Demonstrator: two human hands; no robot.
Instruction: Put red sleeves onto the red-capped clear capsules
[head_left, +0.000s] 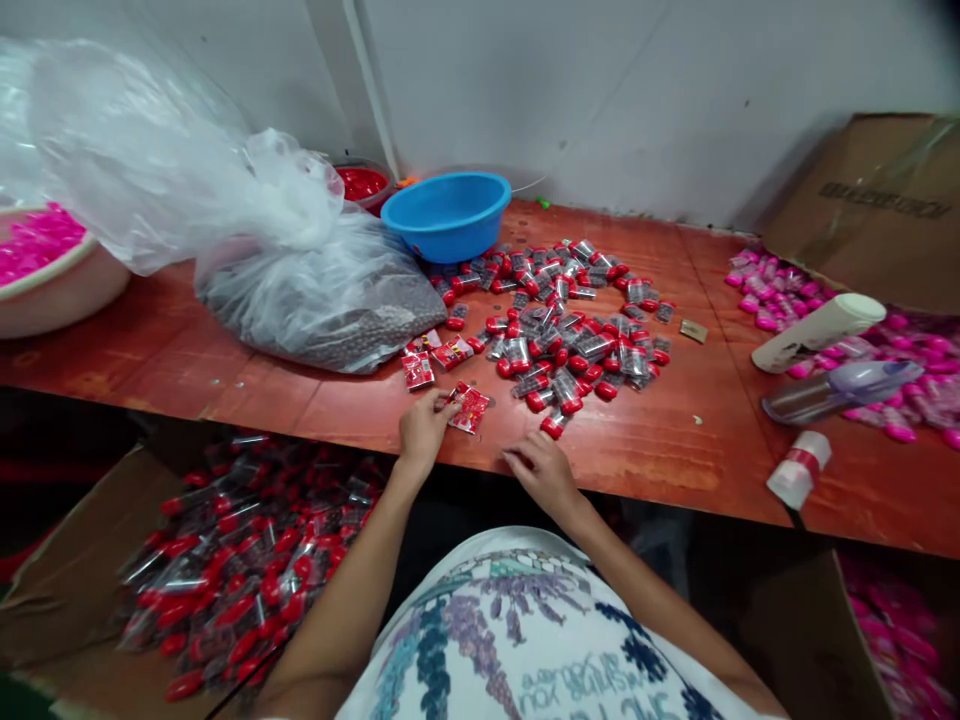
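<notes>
Packet [469, 408] on the table [360, 412], near edge; left hand [424, 430] pinches its left side, presumably steadying it; right hand [546, 468] half-curled, contents I cannot tell; bottles [596, 346] heaped farther right, likely for reach.

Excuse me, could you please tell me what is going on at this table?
At the reddish table, the person's left hand appears to hold a small red packet by one edge; similar packets lie just beyond it. The right hand, with nothing clearly visible in it, is near a pile of red-and-clear containers. A blue basin stands behind the pile, and an open cardboard box below, to the left, holds similar containers.
</notes>
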